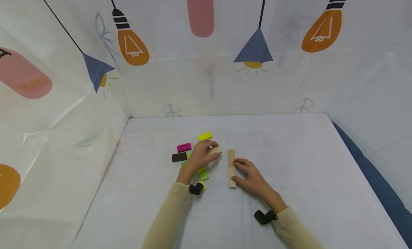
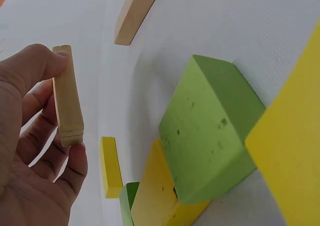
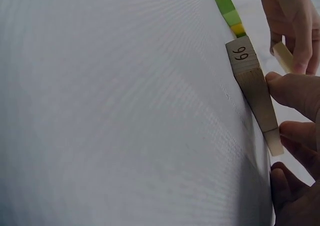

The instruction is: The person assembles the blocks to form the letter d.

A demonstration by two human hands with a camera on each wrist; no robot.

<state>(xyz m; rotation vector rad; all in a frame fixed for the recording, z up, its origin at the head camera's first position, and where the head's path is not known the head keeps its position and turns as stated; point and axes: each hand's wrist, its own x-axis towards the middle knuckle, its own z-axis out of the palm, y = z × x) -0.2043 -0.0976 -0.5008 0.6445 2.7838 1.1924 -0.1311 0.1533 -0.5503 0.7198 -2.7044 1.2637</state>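
My left hand (image 1: 199, 156) pinches a plain wooden block (image 1: 214, 150) between thumb and fingertips; the left wrist view shows its long side raised in the fingers. To the right, two plain wooden blocks (image 1: 231, 159) lie end to end on the table, forming a straight strip. The near one has a printed number on its end (image 3: 242, 53). My right hand (image 1: 253, 178) touches the strip's right side with thumb and fingertips, its fingers spread along it and not wrapped around.
Around and beneath the left forearm lie coloured blocks: a magenta block (image 1: 184, 147), a dark brown block (image 1: 178, 157), a yellow block (image 1: 205, 136) and several green and yellow ones, such as a green block (image 2: 210, 131). The white table (image 1: 289, 145) meets a printed curtain behind.
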